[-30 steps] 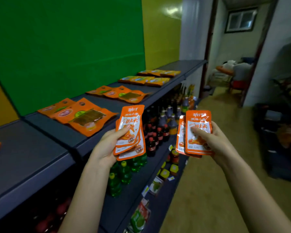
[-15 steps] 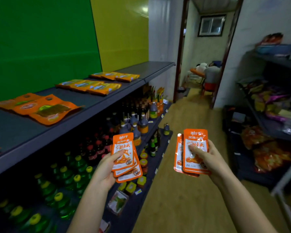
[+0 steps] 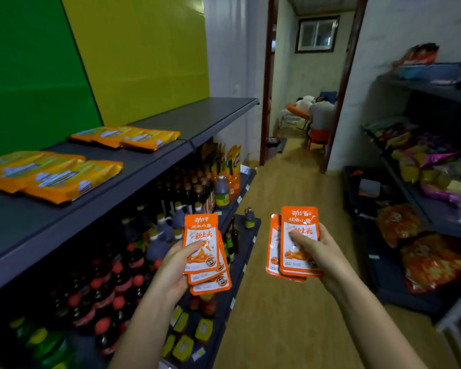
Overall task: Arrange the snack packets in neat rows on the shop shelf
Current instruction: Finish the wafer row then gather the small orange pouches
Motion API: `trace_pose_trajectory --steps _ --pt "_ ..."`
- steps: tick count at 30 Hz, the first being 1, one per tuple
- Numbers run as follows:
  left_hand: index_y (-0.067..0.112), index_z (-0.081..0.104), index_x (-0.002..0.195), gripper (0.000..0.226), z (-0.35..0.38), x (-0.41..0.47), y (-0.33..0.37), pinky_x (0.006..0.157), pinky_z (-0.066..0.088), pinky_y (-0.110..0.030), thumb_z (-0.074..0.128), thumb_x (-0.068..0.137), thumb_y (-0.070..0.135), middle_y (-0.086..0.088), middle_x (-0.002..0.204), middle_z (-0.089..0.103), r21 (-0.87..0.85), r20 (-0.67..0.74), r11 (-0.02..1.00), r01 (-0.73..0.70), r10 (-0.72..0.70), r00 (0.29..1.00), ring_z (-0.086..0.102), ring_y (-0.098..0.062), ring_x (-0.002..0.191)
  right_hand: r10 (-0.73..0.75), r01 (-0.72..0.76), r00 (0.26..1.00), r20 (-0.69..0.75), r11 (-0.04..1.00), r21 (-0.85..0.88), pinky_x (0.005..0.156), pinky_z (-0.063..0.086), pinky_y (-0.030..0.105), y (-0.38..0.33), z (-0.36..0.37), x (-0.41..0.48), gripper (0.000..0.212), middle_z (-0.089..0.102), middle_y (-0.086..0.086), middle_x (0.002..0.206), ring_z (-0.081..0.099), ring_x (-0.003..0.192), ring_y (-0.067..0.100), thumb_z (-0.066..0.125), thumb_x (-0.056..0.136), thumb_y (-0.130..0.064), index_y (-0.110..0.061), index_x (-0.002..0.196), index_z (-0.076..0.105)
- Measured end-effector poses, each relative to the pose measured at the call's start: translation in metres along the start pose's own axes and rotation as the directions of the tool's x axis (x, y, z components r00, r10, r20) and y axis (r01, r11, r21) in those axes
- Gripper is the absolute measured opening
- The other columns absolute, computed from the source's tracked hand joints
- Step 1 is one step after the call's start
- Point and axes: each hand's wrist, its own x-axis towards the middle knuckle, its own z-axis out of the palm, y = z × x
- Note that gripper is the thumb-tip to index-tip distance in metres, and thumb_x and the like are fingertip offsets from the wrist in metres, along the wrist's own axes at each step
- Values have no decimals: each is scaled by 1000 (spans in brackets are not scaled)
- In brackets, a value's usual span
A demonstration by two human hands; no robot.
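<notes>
My left hand [image 3: 172, 272] grips a fanned stack of three orange-and-white snack packets [image 3: 204, 251], thumb on the front one. My right hand [image 3: 321, 255] holds two more of the same packets [image 3: 294, 235], thumb across the front. Both stacks are upright in the aisle, to the right of the dark grey top shelf [image 3: 144, 166]. On that shelf lie a row of flat orange packets [image 3: 51, 174] at the near left and a second group of yellow-orange packets [image 3: 128, 137] farther along.
Below the top shelf stand rows of dark bottles [image 3: 171, 203] and green bottles [image 3: 45, 342]. A second rack with snack bags [image 3: 431, 166] lines the right wall. A wooden floor aisle [image 3: 285, 195] leads to a doorway where a person sits [image 3: 321, 115].
The view has swung right and along the aisle; the nearest orange packets on the shelf have slid out of view. Both hands keep their packets and sit lower in view.
</notes>
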Motion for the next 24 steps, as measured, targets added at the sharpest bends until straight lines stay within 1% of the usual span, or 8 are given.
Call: trace_pose_trajectory --steps 4,8,10,13,15,19,22,24 --pt "7 62 98 11 39 71 27 48 57 -29 56 88 8 -7 68 74 25 50 1000 -17 16 999 71 -20 57 -33 33 999 -10 999 27 62 57 30 -22 1 66 38 68 11 102 67 79 23 63 85 -12 -11 121 51" --pt "8 63 94 9 70 127 33 46 55 -30 56 89 9 -8 67 74 27 59 999 21 -23 998 70 -21 56 -6 7 1000 -5 999 51 58 57 28 -31 -7 121 35 69 13 101 67 76 24 63 85 -13 -10 119 52" --pt "6 62 102 15 85 151 30 52 56 -33 55 89 9 -12 75 74 34 43 998 44 -46 998 71 -24 60 15 -16 1000 10 999 45 59 58 31 -33 -15 148 35 70 14 100 68 76 25 64 85 -14 -10 118 53" --pt "2 56 118 30 109 187 24 67 54 -41 55 88 8 -20 95 68 27 -2 997 75 -75 997 67 -32 76 40 -41 999 26 998 38 60 58 32 -36 -27 197 35 70 15 100 68 76 26 64 85 -16 -11 118 53" --pt "1 54 119 32 126 211 23 66 53 -41 56 88 8 -20 93 68 13 -37 997 80 -79 996 66 -31 76 57 -59 997 57 998 24 59 57 32 -41 -32 233 34 70 14 98 68 75 26 64 85 -15 -11 117 54" --pt "4 57 114 26 162 255 35 61 54 -37 55 89 8 -15 84 70 -24 -110 1000 6 -9 994 68 -27 68 65 -65 982 180 998 -9 52 57 27 -60 -31 306 33 71 10 90 69 66 21 64 84 -15 -12 116 54" --pt "8 57 111 22 183 280 55 62 55 -36 56 88 11 -12 84 71 -56 -186 995 -85 73 980 69 -26 71 53 -45 955 292 998 -36 54 57 28 -80 -25 356 34 73 9 92 71 68 21 66 83 -18 -16 115 55" --pt "9 57 107 19 192 293 72 57 56 -32 57 88 10 -8 77 73 -53 -227 985 -163 147 963 70 -21 65 18 -2 928 373 999 -43 56 56 29 -95 -15 386 31 74 5 88 72 68 19 66 83 -16 -16 112 57"
